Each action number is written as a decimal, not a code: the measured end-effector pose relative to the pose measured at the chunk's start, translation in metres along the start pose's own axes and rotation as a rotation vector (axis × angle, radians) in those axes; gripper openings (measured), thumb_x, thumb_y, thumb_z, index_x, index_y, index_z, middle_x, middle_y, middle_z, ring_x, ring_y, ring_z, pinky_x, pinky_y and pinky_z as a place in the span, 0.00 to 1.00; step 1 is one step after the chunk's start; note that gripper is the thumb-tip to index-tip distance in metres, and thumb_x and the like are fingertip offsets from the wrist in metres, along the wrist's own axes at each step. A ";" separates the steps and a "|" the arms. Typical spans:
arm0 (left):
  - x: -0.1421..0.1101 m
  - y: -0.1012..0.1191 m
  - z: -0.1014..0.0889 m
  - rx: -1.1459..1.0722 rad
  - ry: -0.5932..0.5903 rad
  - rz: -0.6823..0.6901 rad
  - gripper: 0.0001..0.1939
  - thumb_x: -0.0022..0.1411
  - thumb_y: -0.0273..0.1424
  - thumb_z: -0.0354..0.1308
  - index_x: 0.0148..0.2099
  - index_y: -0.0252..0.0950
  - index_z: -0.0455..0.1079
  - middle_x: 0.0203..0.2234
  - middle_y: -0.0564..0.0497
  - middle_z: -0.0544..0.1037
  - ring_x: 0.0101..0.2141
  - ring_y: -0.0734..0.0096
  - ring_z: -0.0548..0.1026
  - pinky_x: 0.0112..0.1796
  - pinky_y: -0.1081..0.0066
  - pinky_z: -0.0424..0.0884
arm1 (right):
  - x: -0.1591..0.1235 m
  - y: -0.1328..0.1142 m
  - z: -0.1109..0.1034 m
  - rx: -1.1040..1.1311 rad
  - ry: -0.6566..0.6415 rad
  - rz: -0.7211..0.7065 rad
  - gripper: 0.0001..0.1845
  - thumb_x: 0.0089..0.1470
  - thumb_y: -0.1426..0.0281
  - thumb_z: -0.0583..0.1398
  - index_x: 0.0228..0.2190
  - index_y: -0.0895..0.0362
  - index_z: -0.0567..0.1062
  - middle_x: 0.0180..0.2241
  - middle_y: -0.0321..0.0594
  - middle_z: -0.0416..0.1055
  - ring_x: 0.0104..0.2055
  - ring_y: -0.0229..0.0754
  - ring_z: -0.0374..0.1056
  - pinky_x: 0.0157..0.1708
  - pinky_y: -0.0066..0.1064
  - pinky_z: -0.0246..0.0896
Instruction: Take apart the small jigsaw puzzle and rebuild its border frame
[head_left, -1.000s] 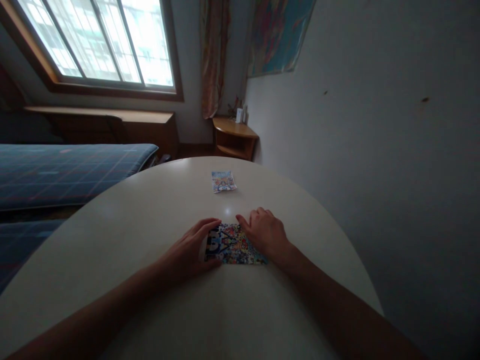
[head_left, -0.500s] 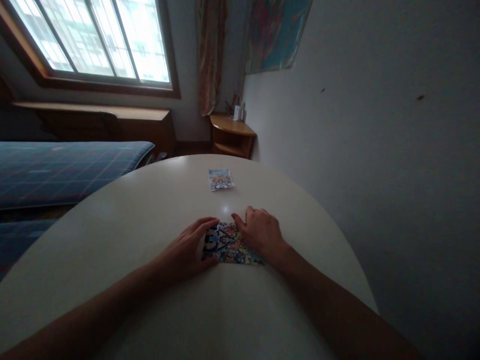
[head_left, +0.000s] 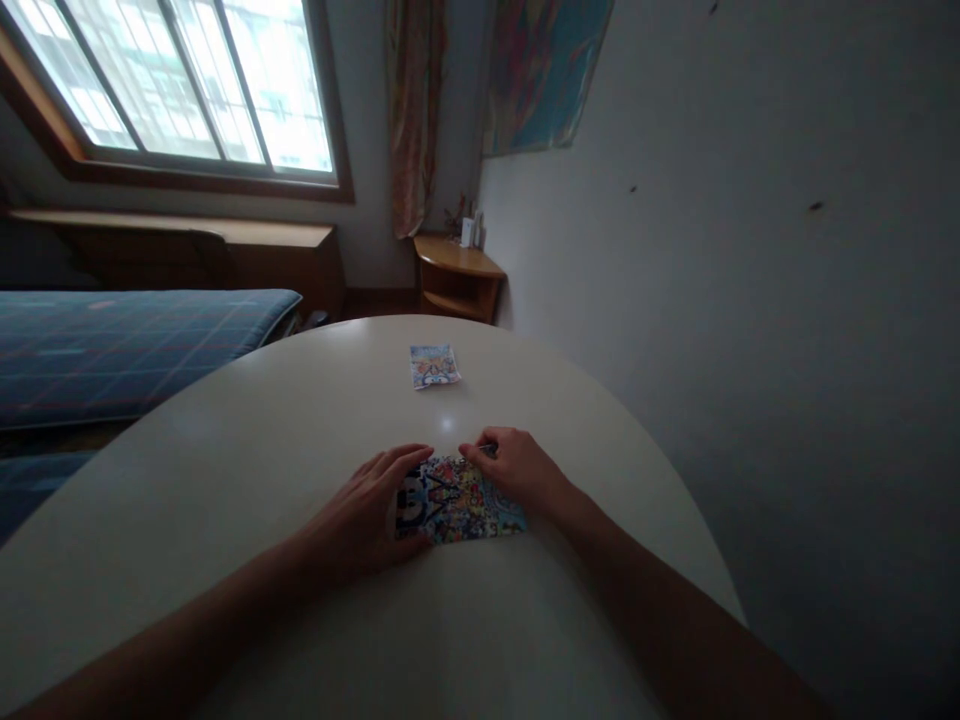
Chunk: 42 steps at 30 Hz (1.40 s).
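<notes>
Two bare hands meet over a colourful printed card (head_left: 459, 505) lying on the pale, round-edged bench (head_left: 570, 415), directly in front of the person. The left hand (head_left: 366, 512) has a wide-spread grip: its thumb rests at the card's near edge and its fingertips at the far edge, so it straddles the left end. The right hand (head_left: 523, 468) has its grip closed, thumb and bent forefinger together on a thin pale edge (head_left: 487, 447) at the card's far side; whether that edge belongs to the card or to a separate piece, I cannot tell. A small printed packet (head_left: 434, 367) lies farther off, well apart from both hands.

For good handling, the left hand should bear down lightly and evenly, so the card neither slides on the glossy bench nor bows between thumb and fingers. The right pinch is best light and low, since a thin edge probably creases if pulled steeply upward, and the forearm should clear the card's right end.
</notes>
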<state>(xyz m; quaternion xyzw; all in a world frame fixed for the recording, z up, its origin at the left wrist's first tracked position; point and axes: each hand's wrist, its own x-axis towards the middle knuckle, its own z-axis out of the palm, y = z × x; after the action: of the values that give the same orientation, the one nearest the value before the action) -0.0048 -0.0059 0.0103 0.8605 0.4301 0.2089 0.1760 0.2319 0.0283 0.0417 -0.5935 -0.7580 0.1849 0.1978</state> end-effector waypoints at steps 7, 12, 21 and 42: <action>0.006 0.003 0.002 -0.001 0.046 -0.138 0.35 0.58 0.37 0.63 0.66 0.41 0.57 0.59 0.43 0.70 0.57 0.49 0.69 0.56 0.49 0.66 | -0.004 -0.007 0.000 0.356 -0.027 -0.190 0.18 0.58 0.56 0.61 0.30 0.58 0.78 0.26 0.35 0.74 0.28 0.36 0.65 0.30 0.27 0.54; 0.010 0.006 0.001 -0.014 0.043 -0.147 0.33 0.58 0.36 0.63 0.64 0.40 0.59 0.52 0.45 0.76 0.53 0.53 0.72 0.56 0.52 0.66 | -0.007 -0.010 0.005 0.444 -0.045 -0.234 0.17 0.58 0.56 0.62 0.31 0.58 0.78 0.26 0.34 0.73 0.28 0.35 0.64 0.29 0.26 0.54; 0.005 0.013 -0.012 0.028 -0.033 -0.244 0.25 0.60 0.41 0.61 0.58 0.42 0.69 0.51 0.46 0.75 0.47 0.52 0.77 0.49 0.55 0.70 | -0.002 -0.007 0.006 0.379 0.054 -0.144 0.20 0.58 0.53 0.60 0.31 0.58 0.78 0.25 0.34 0.72 0.27 0.36 0.63 0.29 0.27 0.54; -0.003 0.016 -0.017 0.000 -0.082 -0.264 0.20 0.56 0.40 0.63 0.50 0.40 0.70 0.40 0.47 0.77 0.41 0.55 0.76 0.42 0.61 0.70 | 0.006 0.007 0.004 0.999 -0.271 0.096 0.21 0.44 0.61 0.71 0.36 0.61 0.78 0.33 0.40 0.76 0.34 0.39 0.72 0.40 0.33 0.68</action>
<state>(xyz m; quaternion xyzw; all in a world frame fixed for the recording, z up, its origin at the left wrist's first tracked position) -0.0043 -0.0153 0.0323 0.8041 0.5323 0.1485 0.2192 0.2344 0.0357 0.0351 -0.4314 -0.5680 0.6083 0.3482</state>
